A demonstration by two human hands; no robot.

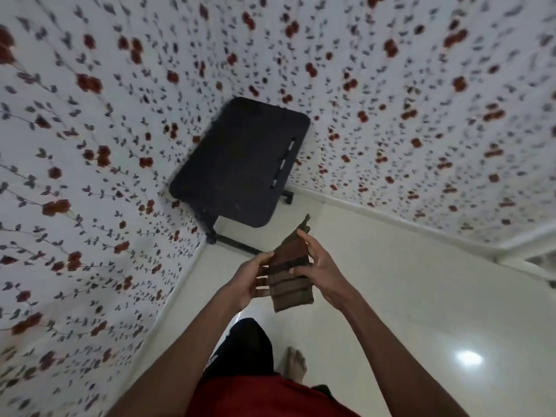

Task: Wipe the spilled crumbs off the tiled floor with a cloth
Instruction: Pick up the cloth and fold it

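Observation:
A brown striped cloth (289, 270), folded into a narrow strip, hangs in the air in front of me above the pale tiled floor (421, 296). My left hand (252, 279) grips its left edge with fingers behind it. My right hand (319, 263) pinches its right side, thumb across the front. Both hands are at waist height. I see no crumbs on the floor in this view.
A small black table on wheels (240, 164) stands in the corner ahead, between two walls with red floral wallpaper (90, 176). My bare foot (295, 364) rests on the glossy floor below. Open floor stretches to the right.

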